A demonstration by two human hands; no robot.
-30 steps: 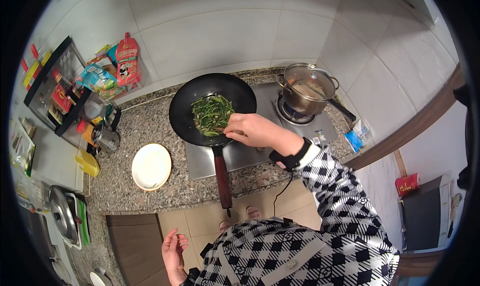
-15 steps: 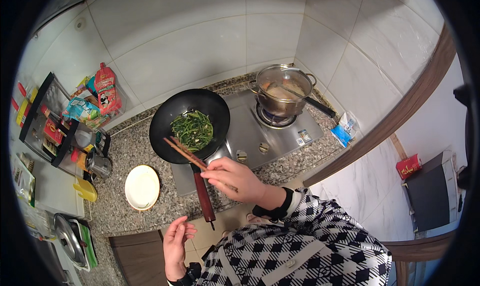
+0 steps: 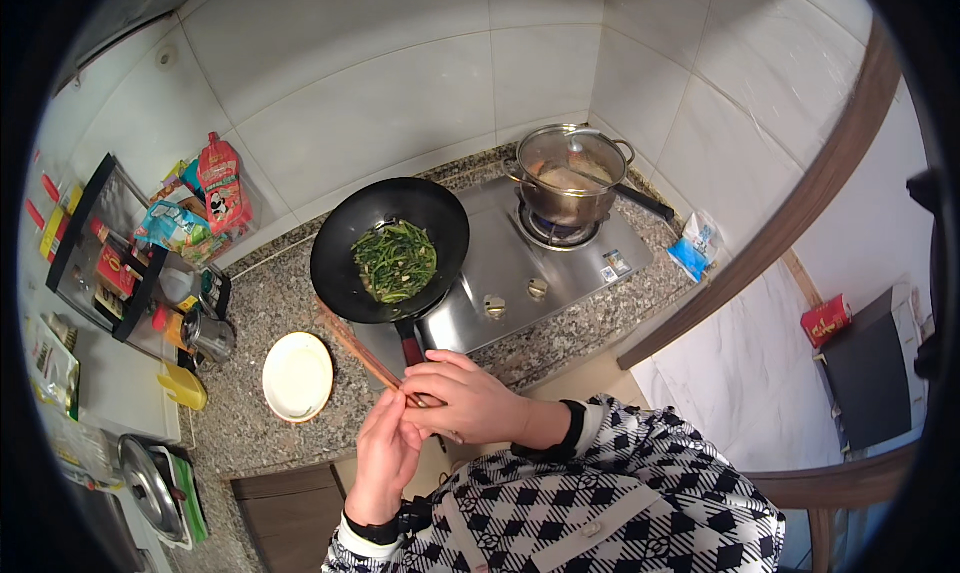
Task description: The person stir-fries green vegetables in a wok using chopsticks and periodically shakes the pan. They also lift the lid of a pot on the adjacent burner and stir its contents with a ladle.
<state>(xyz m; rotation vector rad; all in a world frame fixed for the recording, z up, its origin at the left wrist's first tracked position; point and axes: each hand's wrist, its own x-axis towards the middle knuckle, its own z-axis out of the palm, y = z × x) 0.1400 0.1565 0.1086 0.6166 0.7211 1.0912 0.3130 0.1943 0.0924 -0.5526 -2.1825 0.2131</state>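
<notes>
In front of me both hands come together at a pair of wooden chopsticks (image 3: 355, 346), which point up and left beside the wok. My right hand (image 3: 465, 403) is closed around their near part. The bunched fingers of my left hand (image 3: 385, 448) pinch at the chopsticks right against the right fingers. Behind the hands lies a black wok (image 3: 335, 258) holding cooked green vegetables (image 3: 395, 261). Its dark red handle (image 3: 411, 349) runs toward me and is mostly hidden by my right hand. A cream-coloured plate (image 3: 298, 377) rests on the counter left of the chopsticks.
On the gas stove (image 3: 480, 318), a glass-lidded pot (image 3: 565, 205) stands over a lit burner, a dark handle sticking out rightward. A blue-and-white packet (image 3: 695, 248) lies at the counter's right end. Along the left wall are a rack (image 3: 85, 243) with packets and jars, and a metal lid (image 3: 150, 488).
My left hand has risen to meet the right hand at the chopsticks. The right hand has drawn back toward me, bringing the chopstick tips from over the wok to its near left side.
</notes>
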